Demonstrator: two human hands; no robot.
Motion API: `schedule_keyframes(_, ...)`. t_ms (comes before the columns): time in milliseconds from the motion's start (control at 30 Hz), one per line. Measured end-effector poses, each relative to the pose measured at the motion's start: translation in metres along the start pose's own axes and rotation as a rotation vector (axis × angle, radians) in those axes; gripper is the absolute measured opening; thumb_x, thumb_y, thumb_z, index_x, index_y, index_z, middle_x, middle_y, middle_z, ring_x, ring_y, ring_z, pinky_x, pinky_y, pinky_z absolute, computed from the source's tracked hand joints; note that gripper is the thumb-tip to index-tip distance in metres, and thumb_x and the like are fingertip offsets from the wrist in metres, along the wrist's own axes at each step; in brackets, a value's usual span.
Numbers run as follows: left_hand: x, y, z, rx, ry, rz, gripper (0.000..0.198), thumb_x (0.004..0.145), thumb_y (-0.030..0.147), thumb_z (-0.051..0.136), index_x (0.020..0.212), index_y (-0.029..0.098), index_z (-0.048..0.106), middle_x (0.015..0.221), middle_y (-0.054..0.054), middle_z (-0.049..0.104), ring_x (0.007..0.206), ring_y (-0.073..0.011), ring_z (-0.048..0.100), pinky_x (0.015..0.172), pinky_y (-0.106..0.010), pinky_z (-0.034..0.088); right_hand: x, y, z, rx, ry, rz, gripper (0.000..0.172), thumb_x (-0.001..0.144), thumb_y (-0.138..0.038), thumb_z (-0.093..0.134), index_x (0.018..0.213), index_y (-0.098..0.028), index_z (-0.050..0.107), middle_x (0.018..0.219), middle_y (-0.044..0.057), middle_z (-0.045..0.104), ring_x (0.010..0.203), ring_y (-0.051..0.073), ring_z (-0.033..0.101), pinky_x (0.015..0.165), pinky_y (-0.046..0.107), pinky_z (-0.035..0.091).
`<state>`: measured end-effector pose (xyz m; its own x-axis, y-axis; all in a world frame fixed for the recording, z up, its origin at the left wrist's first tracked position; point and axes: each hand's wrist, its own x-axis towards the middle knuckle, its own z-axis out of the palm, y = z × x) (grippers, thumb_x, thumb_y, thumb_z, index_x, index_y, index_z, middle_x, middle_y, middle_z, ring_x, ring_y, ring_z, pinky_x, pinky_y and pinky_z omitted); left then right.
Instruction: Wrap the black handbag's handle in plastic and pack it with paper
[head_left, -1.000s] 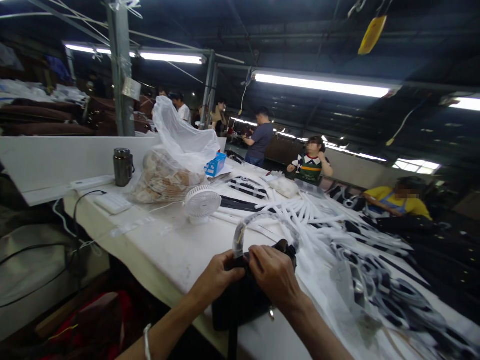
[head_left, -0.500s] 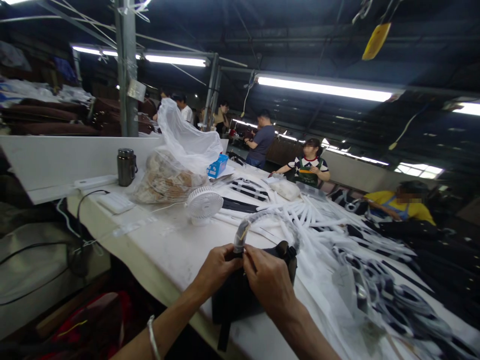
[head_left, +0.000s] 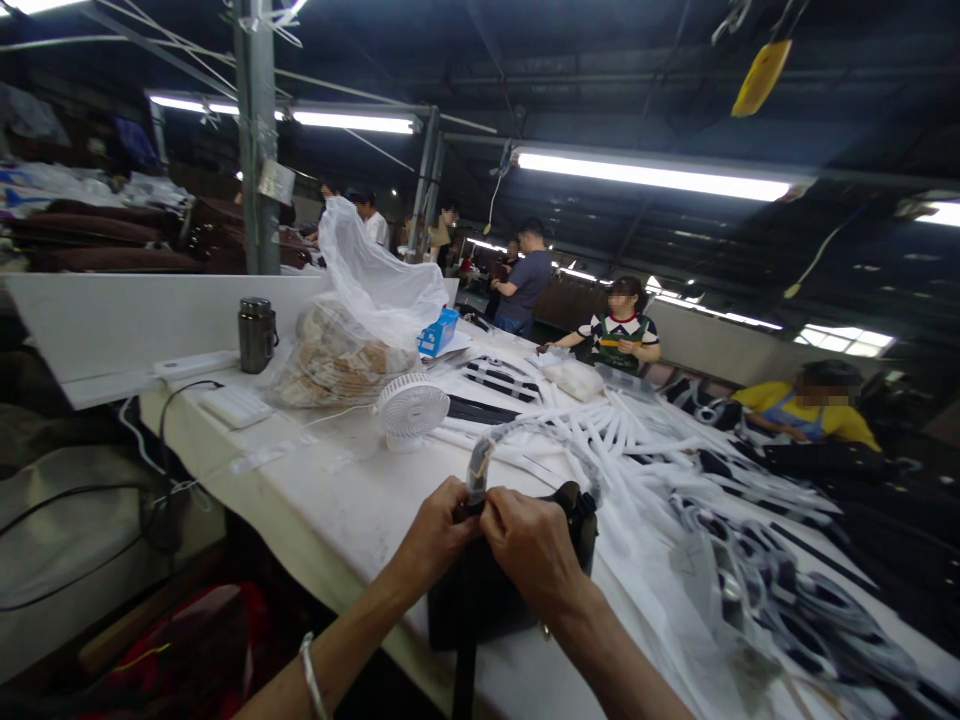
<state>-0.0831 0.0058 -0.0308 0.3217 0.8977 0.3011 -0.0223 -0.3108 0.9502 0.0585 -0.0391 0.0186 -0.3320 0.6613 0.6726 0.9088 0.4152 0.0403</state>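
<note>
A black bag stands at the front edge of the white-topped table. Its curved handle, wrapped in clear plastic, arches up and over to the right. My left hand is closed on the handle's near end, fingers pinched together. Close against it, my right hand is closed too, thumb and fingers pressed at the same handle base. What lies between the right fingertips is hidden by the hand. A dark strap hangs from the front of the bag.
A white fan, a plastic sack, a dark flask and a blue box stand beyond my hands. White tubes and plastic-wrapped handles cover the right side. Co-workers sit and stand farther back.
My right hand has turned and closed more tightly against the left at the handle base. The bag's hanging strap has shifted slightly right; the view has moved a little.
</note>
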Motion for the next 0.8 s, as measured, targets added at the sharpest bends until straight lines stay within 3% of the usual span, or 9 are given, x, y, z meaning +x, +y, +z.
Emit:
schedule_keyframes(67,0.001,-0.001,-0.001,-0.017,-0.045,0.001,0.019,0.074,0.031,0.069,0.08,0.016,0.061,0.073,0.001,0.056,0.065,-0.0139,0.048,0.061,-0.024,0.039,0.004,0.002,-0.001,-0.033,0.019,-0.025,0.022,0.086,-0.01,0.049,0.067,-0.02,0.053,0.059,-0.002,0.059,0.052,0.011,0.053,0.056,0.029,0.026)
schedule_keyframes(167,0.002,-0.001,-0.004,-0.162,-0.208,-0.015,0.024,0.078,0.033,0.069,0.092,0.016,0.061,0.082,-0.001,0.06,0.073,-0.015,0.052,0.064,-0.024,0.042,0.007,0.008,-0.003,-0.072,0.042,-0.107,0.021,0.084,-0.01,0.051,0.065,-0.021,0.051,0.059,-0.001,0.057,0.054,0.013,0.051,0.059,0.03,0.027)
schedule_keyframes(333,0.002,-0.006,-0.015,-0.416,-0.312,-0.133,0.036,0.07,0.03,0.079,0.093,0.017,0.055,0.078,0.001,0.059,0.066,-0.0125,0.052,0.057,-0.022,0.042,0.003,0.017,-0.004,-0.046,-0.052,-0.343,0.019,0.083,-0.011,0.052,0.067,-0.021,0.051,0.061,-0.002,0.055,0.057,0.014,0.047,0.062,0.031,0.029)
schedule_keyframes(500,-0.002,-0.009,-0.014,-0.483,-0.479,-0.014,0.036,0.072,0.029,0.08,0.102,0.017,0.065,0.095,-0.003,0.062,0.091,-0.0185,0.056,0.083,-0.029,0.044,0.011,0.024,-0.004,-0.019,-0.031,-0.341,0.021,0.083,-0.009,0.05,0.065,-0.02,0.051,0.059,-0.002,0.053,0.057,0.013,0.046,0.062,0.03,0.029)
schedule_keyframes(600,-0.002,-0.011,-0.009,-0.439,-0.416,-0.038,0.035,0.076,0.039,0.076,0.099,0.014,0.07,0.096,-0.005,0.064,0.092,-0.0202,0.055,0.086,-0.03,0.041,0.017,0.027,-0.005,-0.011,-0.008,-0.317,0.023,0.082,-0.008,0.049,0.062,-0.02,0.05,0.057,-0.002,0.051,0.056,0.012,0.045,0.06,0.029,0.029)
schedule_keyframes(800,0.006,-0.024,-0.008,-0.489,-0.361,-0.24,0.044,0.065,0.049,0.083,0.081,0.01,0.07,0.071,-0.001,0.059,0.064,-0.0109,0.045,0.061,-0.023,0.031,0.016,0.034,-0.009,-0.065,-0.093,-0.412,0.027,0.089,-0.012,0.046,0.064,-0.019,0.053,0.06,-0.001,0.054,0.057,0.013,0.046,0.062,0.03,0.031)
